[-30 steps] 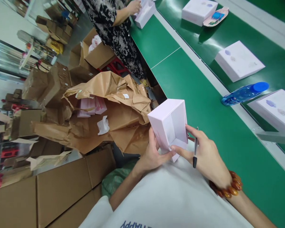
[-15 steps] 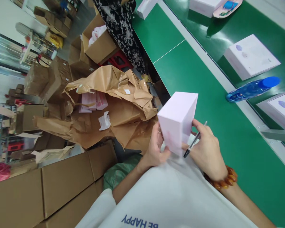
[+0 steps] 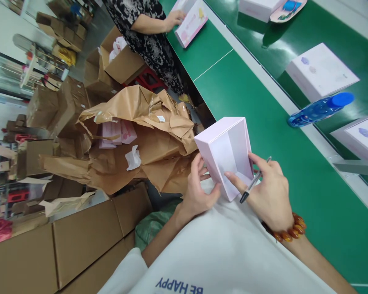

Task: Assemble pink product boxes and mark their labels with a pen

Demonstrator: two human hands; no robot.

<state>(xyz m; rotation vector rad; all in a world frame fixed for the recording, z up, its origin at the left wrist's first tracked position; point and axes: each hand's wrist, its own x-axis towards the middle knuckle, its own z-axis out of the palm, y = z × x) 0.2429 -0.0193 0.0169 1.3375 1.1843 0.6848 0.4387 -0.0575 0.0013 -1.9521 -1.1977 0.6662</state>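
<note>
Pale pink box [image 3: 223,157] held in the air beside the green desk [image 3: 263,102], open side facing up, no lid fitted, no contents visible. Left hand [image 3: 199,185]: fingers spread against the outer wall. Right hand [image 3: 270,196]: fingers spread over the open edge, ballpoint pen [image 3: 254,181] pinched between them

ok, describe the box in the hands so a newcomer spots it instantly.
On the long green workbench's near side, the person's left hand and right hand, which also grips a pen, hold a pale pink box. Unlike the closed boxes on the bench, its open side faces the camera, showing its hollow.
</note>
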